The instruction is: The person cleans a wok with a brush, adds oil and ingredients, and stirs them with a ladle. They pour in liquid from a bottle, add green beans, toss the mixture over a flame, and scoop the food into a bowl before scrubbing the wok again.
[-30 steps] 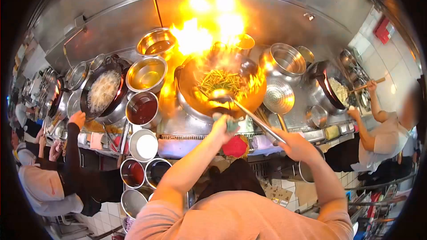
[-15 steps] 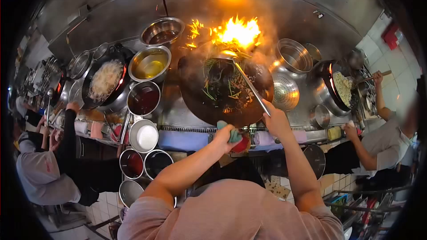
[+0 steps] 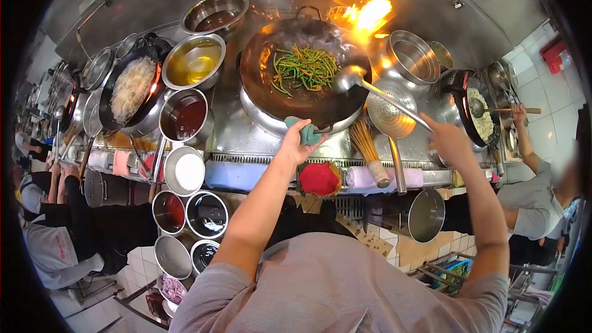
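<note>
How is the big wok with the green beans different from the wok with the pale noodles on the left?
The big wok holds green beans; the left wok holds pale shredded food. The big wok has flames just behind it; the left wok only shows a glow at its edge. The left hand grips the big wok's handle through a green cloth; nobody holds the left wok. Both are dark, round and sit on the steel stove.

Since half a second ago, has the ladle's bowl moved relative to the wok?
Yes. The ladle bowl has left the wok's far side and sits at its right rim, nearer the perforated strainer.
</note>
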Demonstrator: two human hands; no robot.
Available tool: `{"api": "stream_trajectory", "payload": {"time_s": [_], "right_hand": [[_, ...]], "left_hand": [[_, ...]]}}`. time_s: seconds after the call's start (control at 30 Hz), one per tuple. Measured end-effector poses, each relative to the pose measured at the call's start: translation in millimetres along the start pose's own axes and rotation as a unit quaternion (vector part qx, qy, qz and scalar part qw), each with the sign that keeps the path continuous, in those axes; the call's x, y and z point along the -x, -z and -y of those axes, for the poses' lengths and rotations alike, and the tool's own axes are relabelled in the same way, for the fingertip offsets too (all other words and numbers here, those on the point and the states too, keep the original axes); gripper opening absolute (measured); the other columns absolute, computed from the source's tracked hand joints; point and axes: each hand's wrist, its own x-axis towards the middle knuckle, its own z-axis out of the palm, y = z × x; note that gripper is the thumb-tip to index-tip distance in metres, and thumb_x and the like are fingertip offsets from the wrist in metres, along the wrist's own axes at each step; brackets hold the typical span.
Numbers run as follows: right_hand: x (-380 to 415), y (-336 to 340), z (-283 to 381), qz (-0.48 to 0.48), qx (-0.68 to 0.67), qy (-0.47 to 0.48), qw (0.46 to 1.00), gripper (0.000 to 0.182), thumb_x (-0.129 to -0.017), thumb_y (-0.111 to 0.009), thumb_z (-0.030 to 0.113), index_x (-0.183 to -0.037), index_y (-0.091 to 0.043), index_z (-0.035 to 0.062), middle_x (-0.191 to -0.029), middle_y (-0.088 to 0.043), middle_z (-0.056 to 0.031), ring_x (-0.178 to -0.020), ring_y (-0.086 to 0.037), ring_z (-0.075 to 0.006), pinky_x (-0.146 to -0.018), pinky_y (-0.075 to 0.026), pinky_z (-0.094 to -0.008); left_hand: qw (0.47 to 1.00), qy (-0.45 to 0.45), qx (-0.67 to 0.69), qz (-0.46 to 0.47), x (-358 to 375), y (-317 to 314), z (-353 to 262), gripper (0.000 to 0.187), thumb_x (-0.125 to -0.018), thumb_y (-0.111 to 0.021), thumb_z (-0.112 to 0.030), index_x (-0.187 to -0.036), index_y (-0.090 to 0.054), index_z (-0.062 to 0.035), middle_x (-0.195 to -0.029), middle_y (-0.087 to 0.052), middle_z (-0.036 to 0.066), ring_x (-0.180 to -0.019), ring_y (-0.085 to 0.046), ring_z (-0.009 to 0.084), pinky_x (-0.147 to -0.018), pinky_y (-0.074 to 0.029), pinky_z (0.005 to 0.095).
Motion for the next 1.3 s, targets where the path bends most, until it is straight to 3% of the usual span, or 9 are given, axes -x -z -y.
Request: {"api": "stream_trajectory", "payload": {"time_s": [0.2, 0.27, 0.37, 0.53, 0.6, 0.77, 0.87, 1.17, 1.3], "right_hand": [[-92.7, -105.2, 51.5, -0.142, -0.186, 0.039, 0.971, 0.050, -0.091, -0.051, 0.020, -0.139, -0.039, 0.0242, -0.076, -0.060, -0.0190, -0.064, -0.061, -0.0328, -0.058, -0.048, -0.0431], [-84.2, -82.6, 89.4, 0.032, -0.556, -0.164, 0.814, 0.046, -0.095, -0.048, 0.024, -0.140, -0.038, 0.0190, -0.066, -0.056, -0.0109, -0.048, -0.054, -0.0206, -0.045, -0.045, -0.0351], [-114.0, -128.0, 126.0, -0.100, -0.458, -0.165, 0.867, 0.042, -0.095, -0.045, 0.025, -0.135, -0.043, 0.0137, -0.094, -0.064, -0.0214, -0.070, -0.065, -0.0284, -0.050, -0.051, -0.0386], [-121.4, -82.9, 188.5, 0.067, -0.560, -0.131, 0.815, 0.046, -0.095, -0.044, 0.026, -0.134, -0.040, 0.0026, -0.091, -0.065, -0.0236, -0.066, -0.065, -0.0311, -0.056, -0.052, -0.0401], [-117.5, -103.9, 182.3, -0.129, -0.390, 0.033, 0.911, 0.042, -0.093, -0.046, 0.024, -0.129, -0.046, 0.0026, -0.091, -0.064, -0.0243, -0.073, -0.064, -0.0356, -0.066, -0.051, -0.0438], [-48.7, -67.4, 108.4, -0.037, -0.194, -0.042, 0.979, 0.044, -0.090, -0.052, 0.025, -0.133, -0.046, 0.0277, -0.083, -0.063, -0.0223, -0.073, -0.061, -0.0405, -0.068, -0.048, -0.0507], [-9.8, -61.4, 112.0, -0.073, -0.136, -0.066, 0.986, 0.047, -0.090, -0.052, 0.026, -0.136, -0.044, 0.0217, -0.075, -0.062, -0.0166, -0.074, -0.062, -0.0372, -0.063, -0.047, -0.0497], [110.1, 46.2, 30.8, 0.184, -0.255, 0.087, 0.945, 0.054, -0.090, -0.052, 0.019, -0.141, -0.036, 0.0231, -0.091, -0.064, -0.0208, -0.081, -0.062, -0.0385, -0.073, -0.048, -0.0416], [12.9, -46.0, 73.8, 0.004, -0.219, 0.059, 0.974, 0.055, -0.089, -0.051, 0.020, -0.141, -0.035, 0.0278, -0.087, -0.064, -0.0213, -0.078, -0.061, -0.0400, -0.073, -0.048, -0.0471]], "left_hand": [[0.997, 0.015, -0.052, -0.052, -20.2, -2.6, 1.0, 0.011, -0.082, -0.054, -0.015, -0.089, -0.050, -0.0079, -0.077, -0.057, 0.008, -0.070, -0.059, 0.0235, -0.066, -0.055, 0.0392], [0.997, 0.024, -0.066, -0.045, -16.7, -0.2, -0.3, 0.010, -0.082, -0.054, -0.016, -0.089, -0.051, -0.0092, -0.077, -0.057, 0.007, -0.070, -0.059, 0.0229, -0.066, -0.054, 0.0383], [0.995, 0.028, -0.083, -0.040, -10.1, 1.8, -3.4, 0.011, -0.082, -0.055, -0.018, -0.089, -0.051, -0.0107, -0.078, -0.057, 0.006, -0.071, -0.059, 0.0224, -0.067, -0.054, 0.0380], [0.995, 0.016, -0.094, -0.027, -0.7, -0.3, -2.9, 0.015, -0.082, -0.057, -0.022, -0.090, -0.051, -0.0106, -0.081, -0.058, 0.006, -0.076, -0.059, 0.0232, -0.071, -0.053, 0.0412], [0.997, 0.048, -0.062, 0.003, 28.0, -21.9, -8.8, 0.016, -0.082, -0.057, -0.023, -0.090, -0.051, -0.0102, -0.084, -0.058, 0.007, -0.080, -0.059, 0.0246, -0.075, -0.052, 0.0434], [0.994, 0.012, -0.101, -0.028, -9.5, -9.6, -10.3, 0.008, -0.078, -0.056, -0.010, -0.081, -0.049, -0.0109, -0.078, -0.058, 0.008, -0.073, -0.058, 0.0233, -0.071, -0.051, 0.0446], [0.998, 0.046, -0.033, -0.035, -59.0, 11.4, -5.1, 0.005, -0.079, -0.054, -0.010, -0.081, -0.049, -0.0109, -0.075, -0.058, 0.007, -0.071, -0.058, 0.0217, -0.069, -0.051, 0.0410], [0.997, 0.064, 0.011, -0.035, 112.8, -47.3, 33.4, 0.012, -0.085, -0.058, -0.017, -0.094, -0.052, -0.0119, -0.089, -0.056, 0.006, -0.085, -0.057, 0.0221, -0.080, -0.051, 0.0440], [0.999, 0.042, -0.018, -0.024, 28.0, -9.9, 41.9, 0.008, -0.087, -0.055, -0.017, -0.093, -0.051, -0.0113, -0.089, -0.056, 0.006, -0.086, -0.057, 0.0234, -0.082, -0.051, 0.0443]]}}
